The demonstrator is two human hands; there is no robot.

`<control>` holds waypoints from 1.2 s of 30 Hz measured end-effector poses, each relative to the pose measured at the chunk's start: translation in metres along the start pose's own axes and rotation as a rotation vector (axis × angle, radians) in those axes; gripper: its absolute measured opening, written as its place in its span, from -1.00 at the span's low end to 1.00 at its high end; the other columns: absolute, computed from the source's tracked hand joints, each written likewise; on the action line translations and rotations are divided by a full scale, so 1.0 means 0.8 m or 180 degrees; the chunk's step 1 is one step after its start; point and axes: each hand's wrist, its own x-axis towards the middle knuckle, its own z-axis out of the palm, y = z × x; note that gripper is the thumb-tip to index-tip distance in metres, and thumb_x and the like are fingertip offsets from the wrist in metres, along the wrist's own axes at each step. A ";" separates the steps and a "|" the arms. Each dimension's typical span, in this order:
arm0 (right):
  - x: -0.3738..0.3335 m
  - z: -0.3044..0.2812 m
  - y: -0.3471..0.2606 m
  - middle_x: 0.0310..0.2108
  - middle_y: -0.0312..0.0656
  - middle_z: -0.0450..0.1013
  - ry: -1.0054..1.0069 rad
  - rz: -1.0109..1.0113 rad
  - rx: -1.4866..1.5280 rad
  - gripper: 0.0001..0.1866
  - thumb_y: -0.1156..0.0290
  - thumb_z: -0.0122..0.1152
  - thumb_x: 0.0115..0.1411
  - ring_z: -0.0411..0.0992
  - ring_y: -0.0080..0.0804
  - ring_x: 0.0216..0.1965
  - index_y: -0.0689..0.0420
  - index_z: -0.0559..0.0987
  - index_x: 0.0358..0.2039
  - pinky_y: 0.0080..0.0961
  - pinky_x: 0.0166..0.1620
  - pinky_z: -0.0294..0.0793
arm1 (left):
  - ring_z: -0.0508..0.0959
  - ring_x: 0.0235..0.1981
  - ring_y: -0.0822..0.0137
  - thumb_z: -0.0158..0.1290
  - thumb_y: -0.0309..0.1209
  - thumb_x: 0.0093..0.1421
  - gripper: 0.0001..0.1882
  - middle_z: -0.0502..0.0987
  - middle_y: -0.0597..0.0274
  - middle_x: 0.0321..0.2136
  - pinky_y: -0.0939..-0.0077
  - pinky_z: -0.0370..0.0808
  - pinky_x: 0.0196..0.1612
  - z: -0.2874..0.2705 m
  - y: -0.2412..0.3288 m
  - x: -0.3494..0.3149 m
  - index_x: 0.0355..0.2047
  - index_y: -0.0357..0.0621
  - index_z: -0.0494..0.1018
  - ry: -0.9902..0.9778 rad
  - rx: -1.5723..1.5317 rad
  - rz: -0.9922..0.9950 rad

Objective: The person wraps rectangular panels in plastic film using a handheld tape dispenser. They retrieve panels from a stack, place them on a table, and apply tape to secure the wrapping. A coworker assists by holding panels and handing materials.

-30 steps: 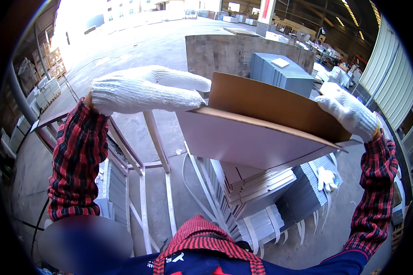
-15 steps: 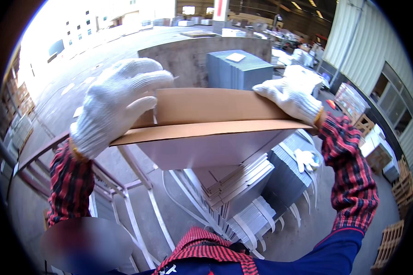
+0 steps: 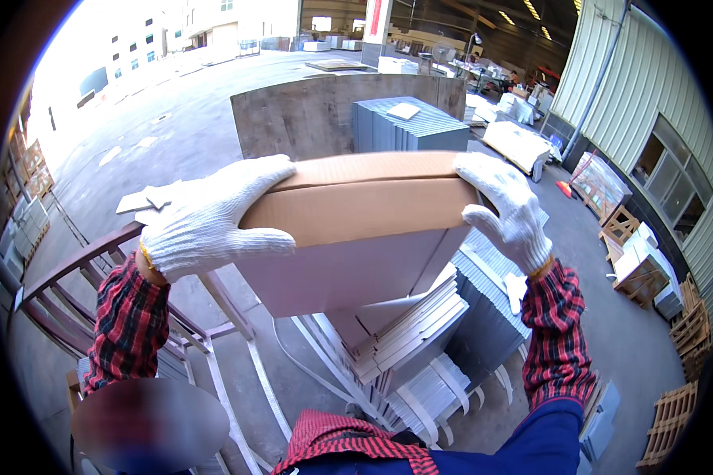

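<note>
A cardboard box stands upright in front of me, its sides pale and its top brown. The top flaps lie folded down, with a seam running along them. My left hand, in a white knit glove, grips the left end of the top, its thumb on the near side and its fingers over the upper edge. At the right end, my right hand in the same kind of glove clasps the corner, fingers above and thumb in front. The box's far side is hidden.
Stacked flat pieces and strapped grey slabs stand right of the box. A metal rail frame is at left. Behind are a wooden board and a grey slab stack. Pallets line the right side.
The raised flaps have come down and now lie folded over the box top. Both hands have moved lower, and the right hand has shifted round the right corner.
</note>
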 end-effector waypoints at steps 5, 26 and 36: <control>0.005 -0.022 0.032 -0.10 -0.01 0.54 -0.1256 0.1056 0.0570 -0.33 -0.12 0.33 0.10 0.47 -0.09 0.04 0.14 0.55 0.05 -0.24 0.16 0.41 | 0.54 0.04 -0.02 0.29 0.00 0.09 -0.24 0.50 -0.10 0.04 0.17 0.47 0.13 -0.005 0.037 0.045 0.17 -0.19 0.36 -0.0359 0.0239 -0.0076; -0.034 0.023 -0.008 0.08 -0.12 0.45 0.0744 0.1498 0.1479 -0.24 0.00 0.49 -0.03 0.37 -0.26 0.15 0.09 0.47 0.13 -0.20 0.21 0.31 | 0.60 -0.25 0.11 0.38 -0.16 -0.06 -0.26 0.55 0.08 -0.21 0.28 0.60 -0.20 0.073 0.046 0.055 0.14 -0.06 0.42 0.1453 0.1296 0.0841; -0.056 0.053 0.007 -0.18 -0.20 0.58 0.0907 0.2254 0.2604 -0.65 0.46 0.38 0.14 0.54 -0.49 -0.18 0.31 0.55 -0.07 -0.54 -0.17 0.53 | 0.39 -0.12 0.19 0.28 -0.54 -0.14 -0.39 0.36 0.21 -0.18 0.30 0.35 -0.04 0.105 0.028 -0.028 0.02 -0.01 0.50 0.3398 0.1043 0.0468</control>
